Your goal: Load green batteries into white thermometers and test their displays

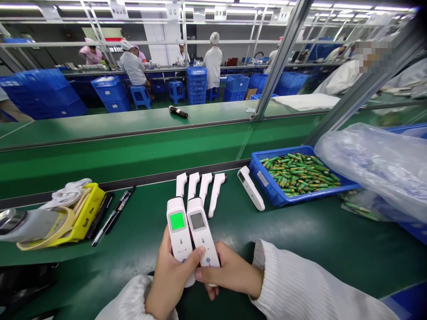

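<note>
Green worktop (300, 233) spreads beneath everything near, in a long, brightly lit workshop with metal frames overhead. Near six o'clock on it, two white handheld thermometers are held up side by side: the left thermometer (176, 213) has a screen glowing green, while the right thermometer (200, 226) has a plain grey one. The grip of the left hand (171, 275) is wrapped around the left thermometer, its thumb reaching across onto the front of its neighbour. The right hand (233, 269) has its grip closed on the lower part of the right thermometer, thumb laid over the front. Just beyond, at twelve o'clock from the pair, a row of four thermometers (215, 195) lies on the worktop, and between one and two o'clock a lone thermometer (251, 189) lies slantwise beside a blue tray (280, 200). That tray, at two o'clock, is filled with green batteries (296, 175), and a clear plastic bag (370, 155) bulges past its far right corner. Between nine and ten o'clock lie some pens (113, 215), next to a yellow container (95, 213); a grey bottle (33, 225) leans at nine. Farther off at twelve, a black tool (178, 112) rests on a raised ledge (133, 122), and beyond it a worker in white (213, 62) stands beside stacked blue crates (196, 86).
</note>
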The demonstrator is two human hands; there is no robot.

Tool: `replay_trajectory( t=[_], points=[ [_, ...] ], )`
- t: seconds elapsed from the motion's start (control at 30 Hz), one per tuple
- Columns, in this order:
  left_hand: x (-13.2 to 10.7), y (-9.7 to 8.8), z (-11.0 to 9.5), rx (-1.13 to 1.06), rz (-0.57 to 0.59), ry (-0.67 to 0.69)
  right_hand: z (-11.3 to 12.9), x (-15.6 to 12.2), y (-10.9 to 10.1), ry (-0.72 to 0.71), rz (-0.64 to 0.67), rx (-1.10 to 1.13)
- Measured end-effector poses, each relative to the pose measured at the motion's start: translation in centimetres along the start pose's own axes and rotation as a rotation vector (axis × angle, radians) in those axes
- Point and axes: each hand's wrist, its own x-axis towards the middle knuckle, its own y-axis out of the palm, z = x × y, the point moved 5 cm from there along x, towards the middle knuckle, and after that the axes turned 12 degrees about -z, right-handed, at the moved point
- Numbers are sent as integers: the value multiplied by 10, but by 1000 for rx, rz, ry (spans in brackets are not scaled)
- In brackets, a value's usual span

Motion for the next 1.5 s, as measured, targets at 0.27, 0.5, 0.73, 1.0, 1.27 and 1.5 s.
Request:
replay_trajectory(
  t=[0.27,0.5,0.73,1.0,1.27,1.5],
  points=[
    [-3,8,9,-70,69,-51,5,0,3,-134,37,141],
    [-8,12,4,-275,193,-182,18,-6,5,-281,22,298],
    [-6,6,12,-237,236,-147,21,-6,-1,-282,-15,279],
    [-6,6,12,-152,167,-48,20,-6,0,-341,-18,226],
    [-5,4,5,-162,126,-54,18,-1,-6,-243,-29,136],
    [-1,5,-1,-215,102,-43,21,-5,-13,-288,-122,30]
  ],
)
